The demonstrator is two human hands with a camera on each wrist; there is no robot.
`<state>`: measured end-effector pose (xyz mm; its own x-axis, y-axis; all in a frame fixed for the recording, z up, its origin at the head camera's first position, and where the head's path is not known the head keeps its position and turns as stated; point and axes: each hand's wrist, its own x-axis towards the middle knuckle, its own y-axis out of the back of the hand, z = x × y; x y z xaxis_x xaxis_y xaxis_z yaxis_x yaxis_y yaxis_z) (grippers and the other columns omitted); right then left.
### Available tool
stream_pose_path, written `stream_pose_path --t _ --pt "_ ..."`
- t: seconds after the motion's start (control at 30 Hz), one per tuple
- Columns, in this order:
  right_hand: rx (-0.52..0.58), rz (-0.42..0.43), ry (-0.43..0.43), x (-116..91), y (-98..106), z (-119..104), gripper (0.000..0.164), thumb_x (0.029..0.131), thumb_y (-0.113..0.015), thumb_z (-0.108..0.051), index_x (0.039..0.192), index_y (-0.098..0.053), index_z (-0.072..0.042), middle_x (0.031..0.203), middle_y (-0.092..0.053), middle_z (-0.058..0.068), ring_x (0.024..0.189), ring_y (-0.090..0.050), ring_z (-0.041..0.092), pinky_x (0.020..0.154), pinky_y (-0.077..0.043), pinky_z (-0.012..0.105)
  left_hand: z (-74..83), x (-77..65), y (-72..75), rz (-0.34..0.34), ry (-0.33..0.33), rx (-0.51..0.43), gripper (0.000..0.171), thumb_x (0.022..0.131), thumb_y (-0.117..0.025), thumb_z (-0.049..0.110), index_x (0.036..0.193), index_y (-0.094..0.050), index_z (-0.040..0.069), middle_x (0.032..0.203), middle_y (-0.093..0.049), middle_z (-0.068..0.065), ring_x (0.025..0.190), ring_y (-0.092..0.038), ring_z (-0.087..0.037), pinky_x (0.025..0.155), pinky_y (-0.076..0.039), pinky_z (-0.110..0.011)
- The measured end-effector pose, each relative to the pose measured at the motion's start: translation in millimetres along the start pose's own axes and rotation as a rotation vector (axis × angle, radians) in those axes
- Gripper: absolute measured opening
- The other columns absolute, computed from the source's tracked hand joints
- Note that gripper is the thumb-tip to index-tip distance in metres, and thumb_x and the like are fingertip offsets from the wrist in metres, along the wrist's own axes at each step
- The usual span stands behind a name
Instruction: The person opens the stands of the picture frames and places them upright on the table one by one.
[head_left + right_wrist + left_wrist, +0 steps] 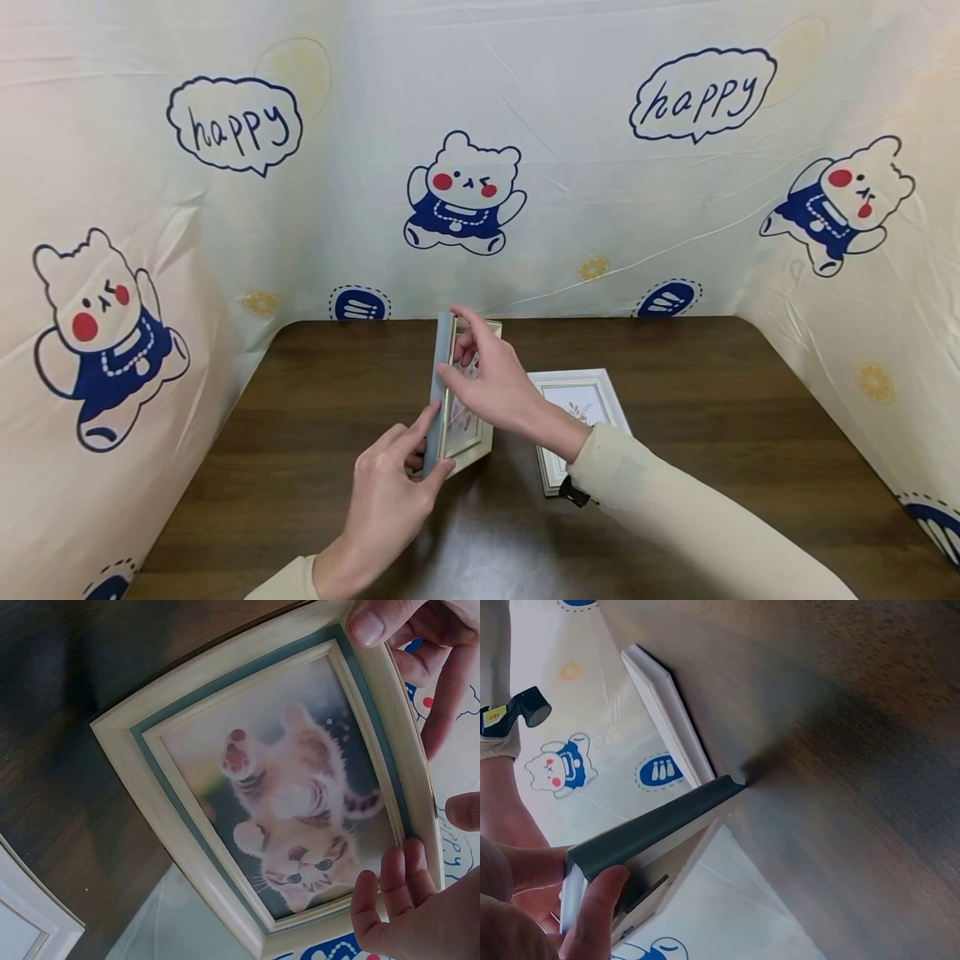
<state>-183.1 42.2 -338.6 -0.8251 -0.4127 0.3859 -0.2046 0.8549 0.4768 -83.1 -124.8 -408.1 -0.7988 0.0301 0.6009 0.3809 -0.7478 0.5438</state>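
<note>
A cream picture frame (225,904) with a teal inner band stands on edge, and its photo of a kitten (296,787) shows in the right wrist view. My left hand (393,475) pinches its near lower end, thumb on the front border and fingers behind. Over its far upper part, my right hand (498,383) holds the side edge, with curled fingers on the front. The left wrist view shows the frame's dark side edge (656,832). Beside it on the right lies a white picture frame (617,410) with a leafy print, partly hidden by my right forearm.
Both frames are on a dark wooden table (315,400). Pale cloth (570,192) with cartoon bears and "happy" bubbles hangs along its back and sides. A black device (576,492) is strapped at the right cuff.
</note>
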Motion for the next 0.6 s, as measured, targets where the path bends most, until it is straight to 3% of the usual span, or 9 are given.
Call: stream_pose_path --t 0.6 --pt "-0.083 0.043 0.017 0.2 0.6 0.0 0.064 0.099 -0.073 -0.016 0.156 -0.044 -0.012 0.096 -0.062 -0.002 0.085 -0.057 0.014 0.069 -0.051 0.033 6.9 -1.9 -4.0 -0.009 -0.049 0.020 0.081 0.066 -0.098 -0.001 0.141 -0.069 0.011 0.082 -0.054 0.006 0.065 -0.061 -0.001 0.055 -0.051 -0.019"
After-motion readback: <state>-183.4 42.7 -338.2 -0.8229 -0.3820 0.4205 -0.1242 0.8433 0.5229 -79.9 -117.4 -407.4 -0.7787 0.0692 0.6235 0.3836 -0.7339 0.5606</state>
